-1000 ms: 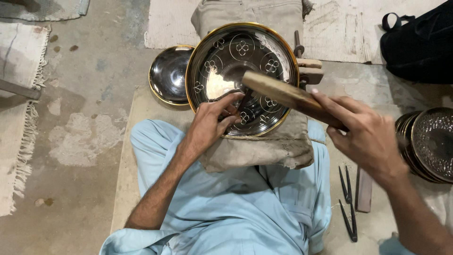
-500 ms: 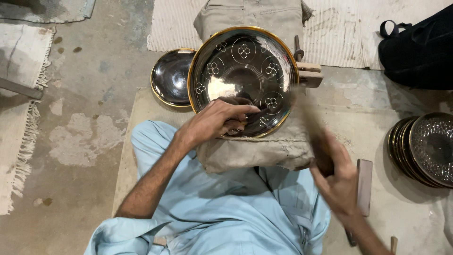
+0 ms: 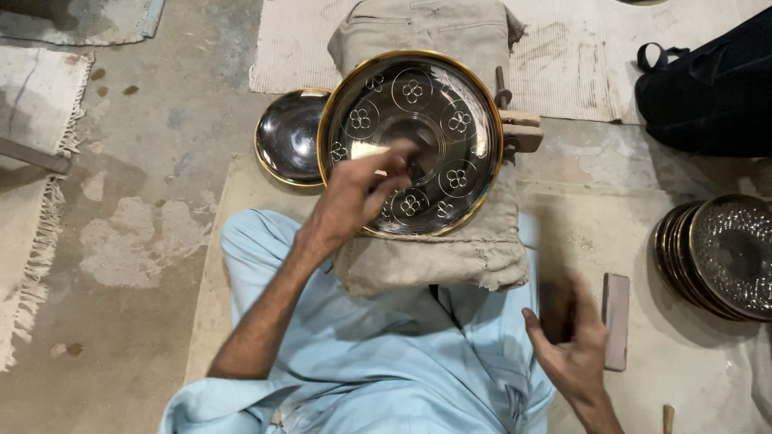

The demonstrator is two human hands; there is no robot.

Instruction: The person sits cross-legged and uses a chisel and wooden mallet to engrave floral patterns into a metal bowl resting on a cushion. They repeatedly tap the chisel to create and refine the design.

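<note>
- My left hand (image 3: 354, 197) rests on the large engraved plate (image 3: 434, 104), fingers pinching something small I can't make out.
- The plate lies on a folded cloth pad (image 3: 450, 257) over my lap.
- My right hand (image 3: 571, 341) hovers open, blurred, over the mat (image 3: 579, 233) beside a flat stone block (image 3: 617, 321).
- Stained concrete floor (image 3: 145, 185); stacked plates (image 3: 724, 257) at right.

Single head-worn camera, looking steeply down over the seated person's lap at close range. Frame centres on the large round dark metal plate with gilt rim (image 3: 410, 141); concrete floor (image 3: 145, 201) at left.
</note>
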